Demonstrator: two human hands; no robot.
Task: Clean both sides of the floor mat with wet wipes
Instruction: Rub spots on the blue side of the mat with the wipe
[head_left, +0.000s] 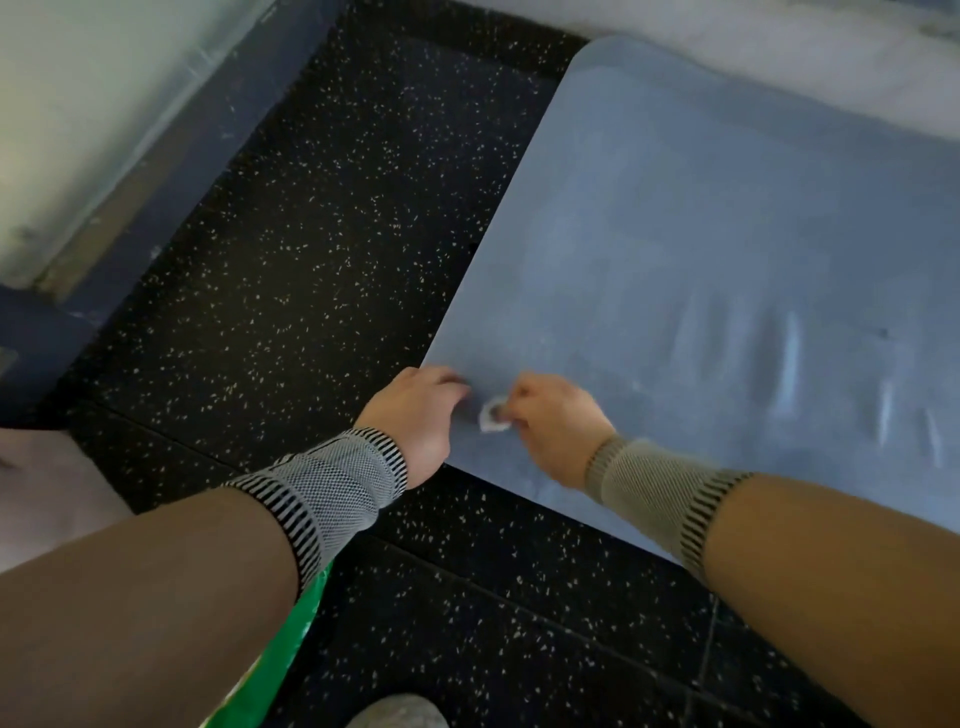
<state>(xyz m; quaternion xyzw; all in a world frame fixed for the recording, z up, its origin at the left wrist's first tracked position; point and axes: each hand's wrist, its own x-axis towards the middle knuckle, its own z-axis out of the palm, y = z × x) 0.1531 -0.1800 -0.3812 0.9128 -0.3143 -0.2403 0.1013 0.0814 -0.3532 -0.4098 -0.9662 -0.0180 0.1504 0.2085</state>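
Open speckled floor (322, 249) runs down the middle left of the frame beside the mat (727, 234). A wall (78, 130) closes the upper left, another wall (779, 47) borders the mat along the top right. A green packet (291, 639) lies bottom left.

Black speckled floor (332, 291); green packet (291, 644) lower left; pale wall (78, 119) upper left.

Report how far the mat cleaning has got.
Done: pale streaks on the blue mat toward its right side look like wiped patches, though I can't be sure. In hand: the right hand pinches a small crumpled white wipe at the mat's near corner, and the left hand rests on that corner's edge. Left: most of this face, then the underside; the mat lies flat.
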